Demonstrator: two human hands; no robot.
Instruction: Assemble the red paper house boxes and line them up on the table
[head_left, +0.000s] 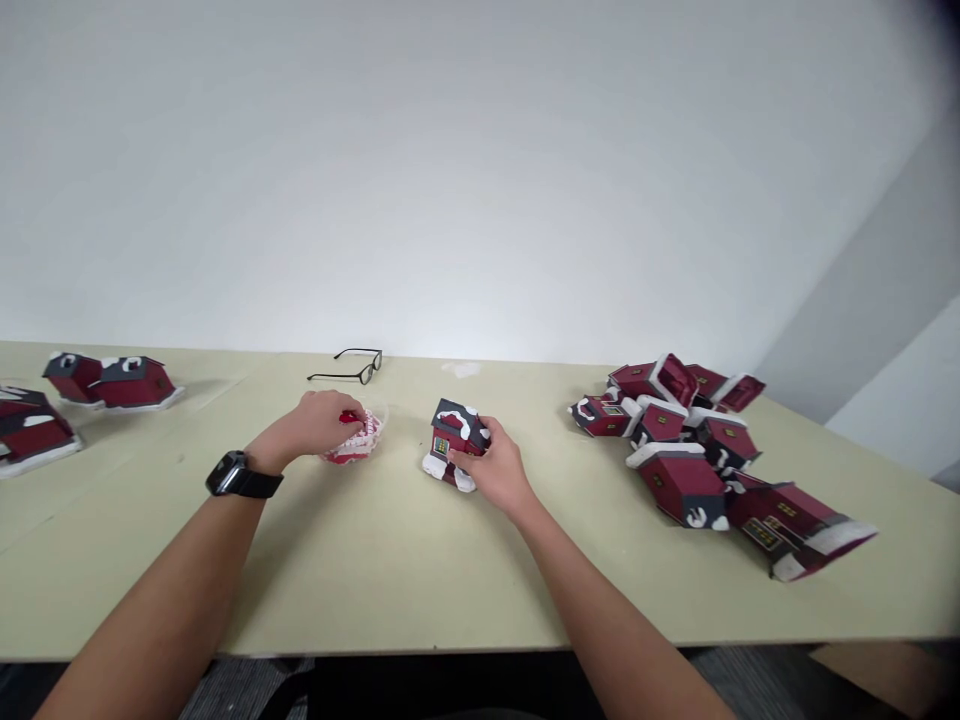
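Note:
My right hand [496,468] grips a small toy house [451,440] by its right side, thumb across the front. The house has dark red walls, a dark grey roof and white snow-like trim, and it stands slightly tilted at the middle of the table. To the left, my left hand [327,422] reaches into a small clear container [384,418] with its fingers bent down and close together. Red and white striped pieces [363,440] fill that container. Whatever my left fingertips pinch, if anything, is hidden.
A heap of similar red houses [679,478] lies on the right of the pale yellow table [375,580]. More red houses [135,382] stand at the far left. Black-framed glasses [366,372] lie near the wall [465,200], behind the container.

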